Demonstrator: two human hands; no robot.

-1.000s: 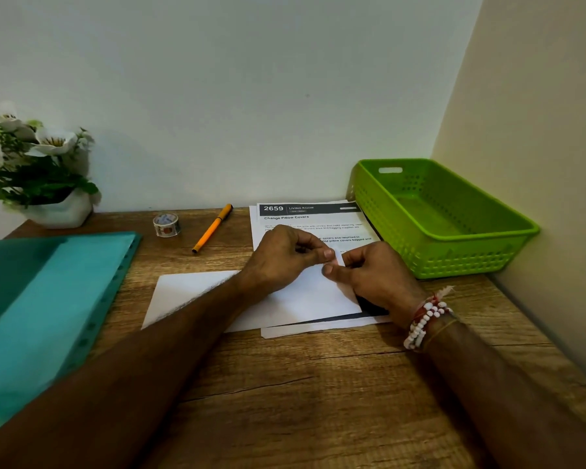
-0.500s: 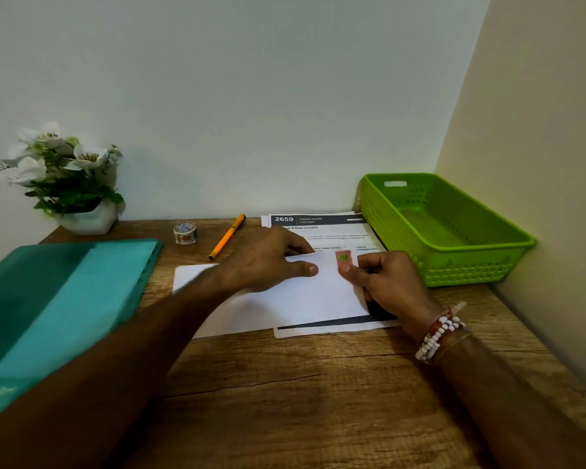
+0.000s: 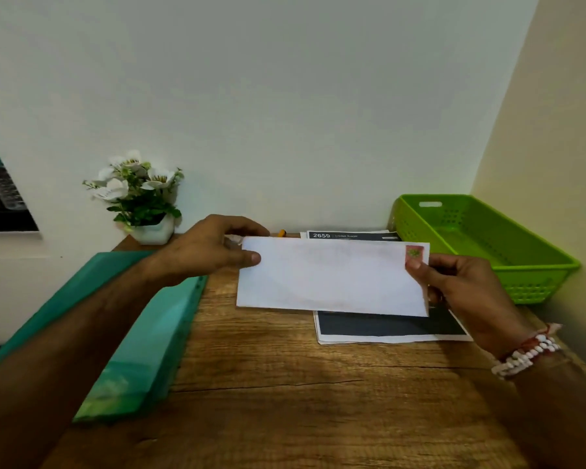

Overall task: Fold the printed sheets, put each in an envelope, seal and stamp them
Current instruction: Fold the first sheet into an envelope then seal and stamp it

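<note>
Envelope, stamped, pinched at its ends by left hand and right hand.

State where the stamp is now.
In the head view, the stamp sits in the top right corner of the envelope, just above the right hand's thumb.

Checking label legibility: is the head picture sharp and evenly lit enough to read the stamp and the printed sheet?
Head view: the stamp on the envelope is a soft blur; on the printed sheet only the bold 2659 reads; the table darkens toward the near edge.
</note>
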